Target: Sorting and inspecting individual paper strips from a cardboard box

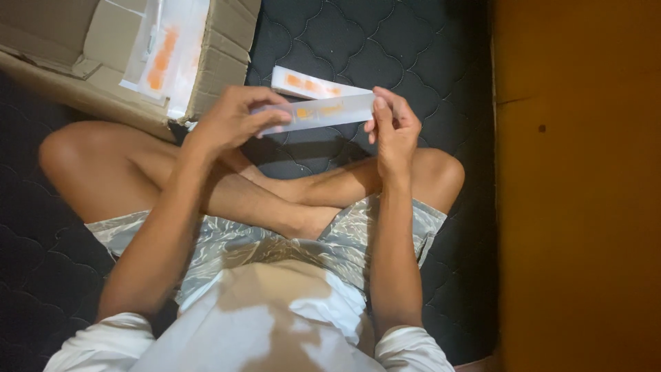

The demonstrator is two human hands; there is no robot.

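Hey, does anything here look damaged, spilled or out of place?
Nothing stands out. Both the left hand and the right hand hold a long clear plastic packet with orange marks level between them. A similar white packet lies flat on the dark quilted mattress, and the open cardboard box holds more.

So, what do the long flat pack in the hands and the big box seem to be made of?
Long flat pack: probably thin plastic film, glossy and half see-through, with orange patches showing. Big box: corrugated cardboard, matte brown, with bent flaps and a raw edge.
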